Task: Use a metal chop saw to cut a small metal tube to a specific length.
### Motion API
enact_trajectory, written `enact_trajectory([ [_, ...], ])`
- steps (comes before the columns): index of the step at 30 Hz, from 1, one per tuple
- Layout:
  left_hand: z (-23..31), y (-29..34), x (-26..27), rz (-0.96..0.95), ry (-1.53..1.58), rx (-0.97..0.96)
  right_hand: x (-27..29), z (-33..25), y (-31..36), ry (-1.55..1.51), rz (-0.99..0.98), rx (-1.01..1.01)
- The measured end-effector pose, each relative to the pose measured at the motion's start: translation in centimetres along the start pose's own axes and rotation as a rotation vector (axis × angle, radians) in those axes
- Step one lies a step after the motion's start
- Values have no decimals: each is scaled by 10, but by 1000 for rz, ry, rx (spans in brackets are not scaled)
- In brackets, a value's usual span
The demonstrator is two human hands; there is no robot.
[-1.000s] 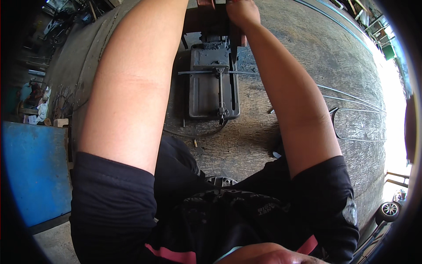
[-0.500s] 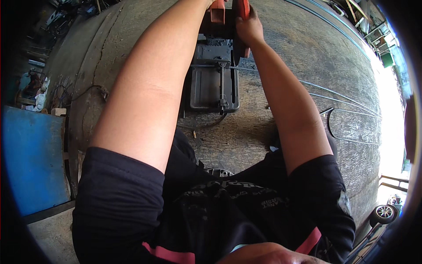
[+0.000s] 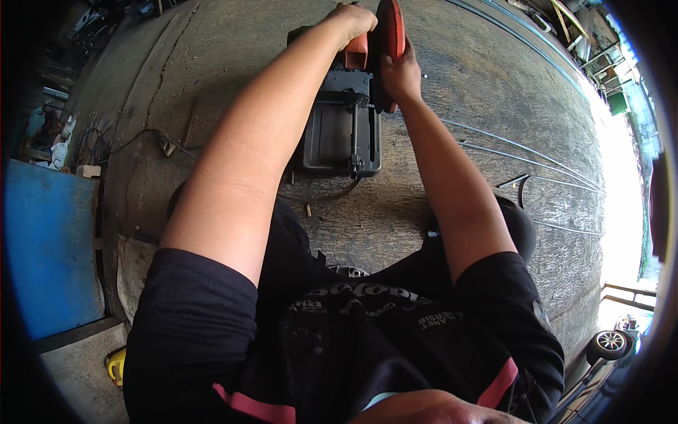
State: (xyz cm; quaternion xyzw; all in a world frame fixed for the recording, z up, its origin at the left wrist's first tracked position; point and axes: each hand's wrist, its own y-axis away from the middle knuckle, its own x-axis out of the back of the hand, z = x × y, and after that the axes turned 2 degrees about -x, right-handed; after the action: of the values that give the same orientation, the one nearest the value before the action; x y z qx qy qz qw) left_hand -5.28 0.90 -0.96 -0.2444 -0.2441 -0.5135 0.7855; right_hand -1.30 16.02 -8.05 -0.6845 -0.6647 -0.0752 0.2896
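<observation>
In front of me on the ground stands a chop saw with a black base (image 3: 328,145) and a clamp screw (image 3: 355,134) running along it. My left hand (image 3: 352,22) is closed at the top of its orange handle (image 3: 358,53); the fingers' far side is hidden. My right hand (image 3: 401,76) grips the edge of the round red blade guard (image 3: 392,32), thumb on the near side and fingers partly hidden behind it. The cutting edge of the blade cannot be made out.
Long thin metal rods (image 3: 522,145) lie on the concrete floor at right. A blue metal panel (image 3: 53,247) stands at left, with a cable (image 3: 138,134) beyond it. A yellow object (image 3: 116,366) lies low at left. A car wheel (image 3: 611,344) shows at lower right.
The view has shifted so the saw's top and both hands sit lower in the picture. My left hand now shows whole above the handle. The yellow object has come into view.
</observation>
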Motion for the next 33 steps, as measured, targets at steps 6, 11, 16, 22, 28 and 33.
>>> enact_trajectory([
  [6,-7,33,-4,40,75,89,-3,7,20,-11,1,-16],
  [11,2,59,6,-22,99,142,-6,15,29,-45,-3,-6],
  [16,2,80,10,-118,118,157,-13,28,39,-36,24,29],
  [22,-16,95,-1,-83,191,171,-19,43,53,-43,43,62],
  [28,-36,101,-15,-129,458,218,-27,55,60,-41,147,162],
  [33,-44,110,-20,-165,548,235,-31,65,66,-62,137,193],
])
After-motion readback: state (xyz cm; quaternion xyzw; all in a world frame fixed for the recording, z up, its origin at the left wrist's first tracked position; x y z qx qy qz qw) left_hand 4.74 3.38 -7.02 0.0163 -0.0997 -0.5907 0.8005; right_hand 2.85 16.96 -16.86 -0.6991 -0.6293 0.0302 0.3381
